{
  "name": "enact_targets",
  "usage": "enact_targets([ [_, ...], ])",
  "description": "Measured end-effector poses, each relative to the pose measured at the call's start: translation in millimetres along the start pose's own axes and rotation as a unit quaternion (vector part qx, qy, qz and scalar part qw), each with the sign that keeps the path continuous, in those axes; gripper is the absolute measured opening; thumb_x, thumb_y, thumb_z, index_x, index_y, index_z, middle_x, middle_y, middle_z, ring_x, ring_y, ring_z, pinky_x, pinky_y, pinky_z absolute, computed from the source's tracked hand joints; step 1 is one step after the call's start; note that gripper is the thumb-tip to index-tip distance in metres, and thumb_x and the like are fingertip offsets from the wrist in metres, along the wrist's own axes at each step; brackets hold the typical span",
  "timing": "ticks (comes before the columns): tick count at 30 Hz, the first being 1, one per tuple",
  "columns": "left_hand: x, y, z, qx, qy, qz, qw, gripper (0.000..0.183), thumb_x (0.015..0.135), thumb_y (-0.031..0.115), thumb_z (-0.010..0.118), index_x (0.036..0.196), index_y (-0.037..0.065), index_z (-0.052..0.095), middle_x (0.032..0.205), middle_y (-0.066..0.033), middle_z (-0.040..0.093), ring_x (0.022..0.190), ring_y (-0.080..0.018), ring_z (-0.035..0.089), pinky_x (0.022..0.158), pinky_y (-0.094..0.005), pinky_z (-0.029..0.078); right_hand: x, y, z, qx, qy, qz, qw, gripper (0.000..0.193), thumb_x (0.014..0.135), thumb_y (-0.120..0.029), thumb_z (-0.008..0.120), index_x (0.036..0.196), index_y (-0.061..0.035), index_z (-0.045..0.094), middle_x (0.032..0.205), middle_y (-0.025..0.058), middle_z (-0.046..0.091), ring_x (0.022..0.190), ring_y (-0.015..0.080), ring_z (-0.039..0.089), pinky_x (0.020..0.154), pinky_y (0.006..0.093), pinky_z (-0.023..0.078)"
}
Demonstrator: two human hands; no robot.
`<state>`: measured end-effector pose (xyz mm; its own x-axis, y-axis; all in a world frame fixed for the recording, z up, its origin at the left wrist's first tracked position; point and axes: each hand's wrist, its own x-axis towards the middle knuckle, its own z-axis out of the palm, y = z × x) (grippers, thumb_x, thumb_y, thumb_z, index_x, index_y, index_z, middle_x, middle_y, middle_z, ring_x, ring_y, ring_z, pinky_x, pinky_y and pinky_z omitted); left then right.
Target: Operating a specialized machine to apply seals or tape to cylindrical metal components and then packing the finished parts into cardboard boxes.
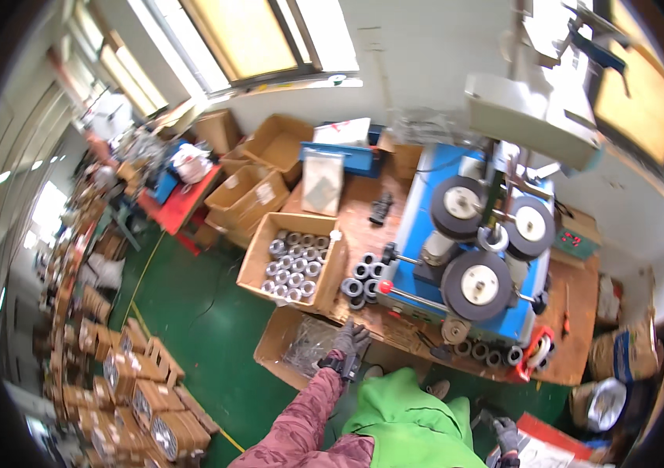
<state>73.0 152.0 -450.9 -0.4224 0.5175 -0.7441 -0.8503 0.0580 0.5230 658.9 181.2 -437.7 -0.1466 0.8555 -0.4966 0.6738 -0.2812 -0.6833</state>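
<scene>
My left hand, in a grey glove, reaches to the bench's front edge with its fingers stretched out and nothing in them. Just beyond it, several dark-rimmed metal rings stand grouped on the wooden bench. Below the hand is an open carton with clear plastic inside. My right hand, also gloved, is low at the right with its fingers curled. Something small and translucent shows by its fingertips, too unclear to name. A red and white paper-like sheet lies beside that hand.
A blue machine with black wheels fills the bench's right side, with more rings along its front. A cardboard box of silver rings stands at its left. A red tape dispenser sits near the right corner. Stacked cartons are on the green floor.
</scene>
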Motion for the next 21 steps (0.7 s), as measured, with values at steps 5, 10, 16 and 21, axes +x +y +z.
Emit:
enact_targets([
  [5,-10.8,81.3,-58.7,-0.047,0.145,0.07,0.986,0.089,0.076,0.056,0.065,0.133,0.001,0.025,0.131,-0.0199,0.038,0.107,-0.0401,0.052,0.08,-0.053,0.051,49.1,23.5,-2.4,0.02,-0.042,0.031,0.998,0.018,0.078,-0.014,0.065,0.089,0.0003,0.066,0.081,0.0094,0.066,0.072,0.0167,0.061,0.067,0.0298,0.049],
  [10,22.5,106.7,-74.2,0.209,0.137,0.205,0.946,0.078,0.074,0.053,0.068,0.12,-0.005,0.042,0.112,-0.0198,0.05,0.085,-0.0332,0.06,0.054,-0.0408,0.056,22.7,-104.9,8.1,0.012,-0.106,0.004,0.994,0.023,0.085,-0.019,0.064,0.1,-0.0017,0.062,0.095,0.009,0.063,0.083,0.0175,0.057,0.074,0.0313,0.048],
  [16,77.3,113.4,-85.7,0.601,0.09,0.267,0.748,0.064,0.075,0.052,0.065,0.11,-0.001,0.055,0.095,-0.0165,0.06,0.081,-0.0291,0.062,0.057,-0.0388,0.053,33.7,-98.9,45.1,0.006,-0.049,0.045,0.998,0.018,0.079,-0.013,0.064,0.092,0.0004,0.065,0.077,0.0083,0.066,0.067,0.0148,0.061,0.063,0.0284,0.05],
  [21,81.0,124.0,-94.1,0.784,0.097,0.298,0.536,0.064,0.076,0.057,0.061,0.107,0.001,0.059,0.094,-0.0156,0.063,0.086,-0.0284,0.063,0.069,-0.0405,0.051,14.3,-104.3,83.9,0.008,-0.029,0.054,0.998,0.018,0.081,-0.013,0.063,0.093,0.0002,0.065,0.076,0.0074,0.065,0.065,0.014,0.059,0.061,0.0278,0.049],
])
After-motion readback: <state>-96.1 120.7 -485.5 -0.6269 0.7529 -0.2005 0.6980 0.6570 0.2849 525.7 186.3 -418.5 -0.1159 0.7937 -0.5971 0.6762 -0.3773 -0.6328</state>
